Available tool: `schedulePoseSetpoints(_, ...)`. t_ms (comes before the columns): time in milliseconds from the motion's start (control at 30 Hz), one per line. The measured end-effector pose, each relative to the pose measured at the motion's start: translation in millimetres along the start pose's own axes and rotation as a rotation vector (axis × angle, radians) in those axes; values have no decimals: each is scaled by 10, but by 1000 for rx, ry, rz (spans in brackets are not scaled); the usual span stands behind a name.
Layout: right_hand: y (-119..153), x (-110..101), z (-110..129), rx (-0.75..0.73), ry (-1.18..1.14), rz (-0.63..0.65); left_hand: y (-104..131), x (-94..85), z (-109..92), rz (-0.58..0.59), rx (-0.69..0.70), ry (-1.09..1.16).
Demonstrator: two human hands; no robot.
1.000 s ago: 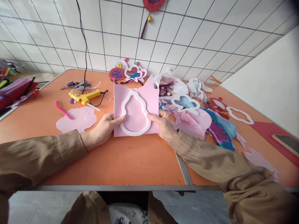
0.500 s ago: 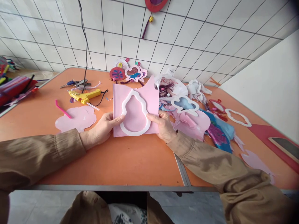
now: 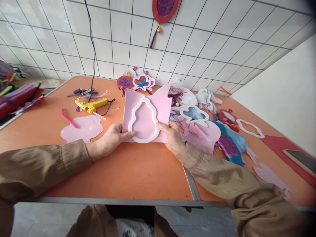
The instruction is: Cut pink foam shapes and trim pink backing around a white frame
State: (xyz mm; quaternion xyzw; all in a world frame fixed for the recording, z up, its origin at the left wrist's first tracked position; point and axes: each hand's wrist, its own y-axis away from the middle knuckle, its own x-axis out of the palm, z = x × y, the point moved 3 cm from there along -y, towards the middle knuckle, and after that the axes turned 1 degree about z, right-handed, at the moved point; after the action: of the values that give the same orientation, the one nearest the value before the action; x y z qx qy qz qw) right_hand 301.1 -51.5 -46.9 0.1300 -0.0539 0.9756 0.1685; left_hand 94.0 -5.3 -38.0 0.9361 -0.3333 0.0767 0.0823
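Observation:
Between both hands, raised above the orange table (image 3: 118, 177), is a pink foam sheet (image 3: 163, 105) with a ragged, pointed top edge. A white gourd-shaped frame (image 3: 133, 115) lies flat against its front. My left hand (image 3: 110, 140) grips the sheet's lower left, its thumb pressing on the frame's lower left curve. On the other side my right hand (image 3: 172, 136) pinches the sheet's right edge, thumb tip on the frame's right side. The other fingers of both hands are hidden behind the sheet.
Left of the sheet lie a yellow glue gun (image 3: 91, 105), pink cut-outs (image 3: 81, 128) and a pink stick (image 3: 69, 118). To the right are a white cloud-shaped frame (image 3: 195, 113), blue fabric (image 3: 232, 141) and a phone (image 3: 301, 159). Finished ornaments (image 3: 140, 81) lean by the tiled wall.
The sheet and frame have shifted slightly right and tipped a little. My left thumb now sits lower on the frame. The whole view has dipped slightly as the camera tilted up.

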Motion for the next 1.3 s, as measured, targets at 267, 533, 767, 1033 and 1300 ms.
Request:
schedulePoseSetpoints(267, 3, -26, -34, 2, 35, 0, 20, 19, -23, 7, -54, 46)
schedulePoseSetpoints(533, -7, -24, -37, 38, 55, -7, 19, -11, -10, 42, -36, 13)
schedulePoseSetpoints(767, 14, -30, -44, 75, 58, -3, 14, -27, 11, 83, -39, 33)
schedulePoseSetpoints(1033, 37, -9, -42, 83, 59, 10, -1, -58, 42, 65, -60, 71)
schedulePoseSetpoints(1300, 48, -15, -28, 74, 108, -8, 9, -56, 30, 75, -61, 55)
